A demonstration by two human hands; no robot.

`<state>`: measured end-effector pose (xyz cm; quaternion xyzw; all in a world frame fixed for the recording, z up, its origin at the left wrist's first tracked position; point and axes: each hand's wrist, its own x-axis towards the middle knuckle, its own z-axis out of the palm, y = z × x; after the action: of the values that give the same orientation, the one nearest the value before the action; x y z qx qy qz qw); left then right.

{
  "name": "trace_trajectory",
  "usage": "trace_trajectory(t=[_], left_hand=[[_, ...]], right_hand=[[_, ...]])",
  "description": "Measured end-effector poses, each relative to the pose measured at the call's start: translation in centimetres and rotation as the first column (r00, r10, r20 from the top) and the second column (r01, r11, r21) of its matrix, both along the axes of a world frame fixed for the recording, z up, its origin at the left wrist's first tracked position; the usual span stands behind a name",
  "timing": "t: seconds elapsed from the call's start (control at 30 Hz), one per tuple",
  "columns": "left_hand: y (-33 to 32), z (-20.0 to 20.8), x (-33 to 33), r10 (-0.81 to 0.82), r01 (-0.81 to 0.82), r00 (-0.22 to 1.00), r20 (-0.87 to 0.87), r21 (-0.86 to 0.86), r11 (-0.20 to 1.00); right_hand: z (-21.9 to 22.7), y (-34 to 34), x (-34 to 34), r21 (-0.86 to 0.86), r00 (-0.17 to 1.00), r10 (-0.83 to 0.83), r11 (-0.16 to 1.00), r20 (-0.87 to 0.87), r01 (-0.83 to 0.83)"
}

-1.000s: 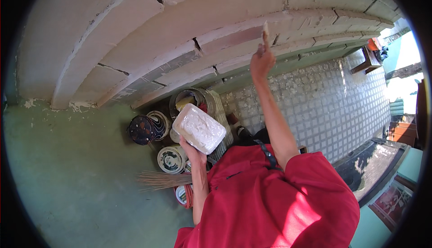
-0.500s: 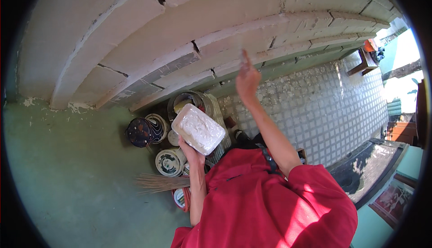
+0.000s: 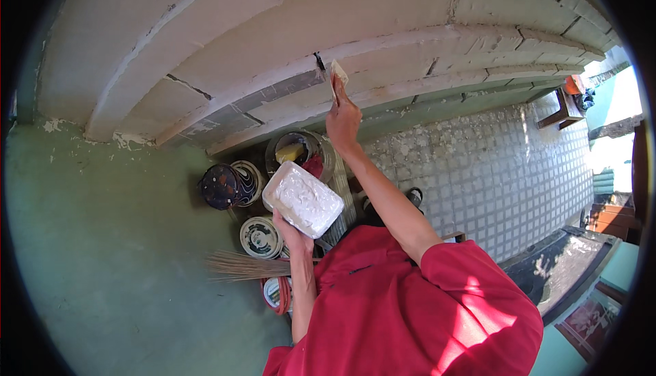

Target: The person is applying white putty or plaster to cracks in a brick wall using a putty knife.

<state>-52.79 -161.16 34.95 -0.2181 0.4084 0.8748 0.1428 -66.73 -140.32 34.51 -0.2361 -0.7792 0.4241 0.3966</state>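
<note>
A: Largest first?
B: Pale wall (image 3: 396, 7), built in long stepped bands. Patterned tile floor (image 3: 492, 150) beyond it, to the right.
A: The person?
B: Red shirt (image 3: 403, 308), both forearms bare. A broom (image 3: 239, 265) pokes out left of the left forearm, bristles fanned.
A: Containers?
B: Round bucket (image 3: 329, 155) close to the wall, with a yellow piece and a red cloth (image 3: 313, 165) in it. Lidded pail (image 3: 261, 238) nearer the person, just left of the left hand (image 3: 292, 234).
A: What's in that hand?
B: A rectangular tub (image 3: 275, 183), gripped at its near left edge. White paste (image 3: 304, 198) fills it, surface uneven. The tub is in front of the bucket, partly covering it.
A: Right hand (image 3: 344, 120)?
B: Raised to the wall, fingers closed round a scraper (image 3: 339, 72), blade pointing up.
A: Touching?
B: Can't tell. Blade sits just right of a dark gap (image 3: 319, 60), the smallest item here.
</note>
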Motion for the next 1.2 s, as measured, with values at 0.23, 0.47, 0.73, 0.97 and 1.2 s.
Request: trace_trajectory(t=[0.23,0.47,0.73,0.97,1.2], left_hand=[[-0.6,0.6,0.0,0.033,-0.033,0.999,0.003,-0.032,0.999],[-0.4,0.5,0.6,0.046,-0.045,0.999,-0.023,0.007,0.999],[-0.3,0.7,1.4,0.049,-0.049,0.999,-0.013,0.001,0.999],[-0.4,1.2,2.0,0.074,-0.074,0.997,0.004,-0.002,0.997],[0.0,0.7,2.4,0.071,-0.071,0.997,0.004,0.001,0.997]], right_hand=[[2.4,3.5,4.5,-0.181,0.957,0.051,0.984,0.285,0.001],[1.7,3.0,0.0,-0.031,0.977,-0.180,0.982,0.117,0.184],[0.2,-2.5,0.2,0.049,0.995,0.050,0.998,-0.082,-0.046],[1.5,6.6,2.7,-0.054,0.980,-0.199,0.978,0.023,0.200],[-0.1,1.1,-0.2,0.004,0.997,-0.069,0.998,0.046,0.069]])
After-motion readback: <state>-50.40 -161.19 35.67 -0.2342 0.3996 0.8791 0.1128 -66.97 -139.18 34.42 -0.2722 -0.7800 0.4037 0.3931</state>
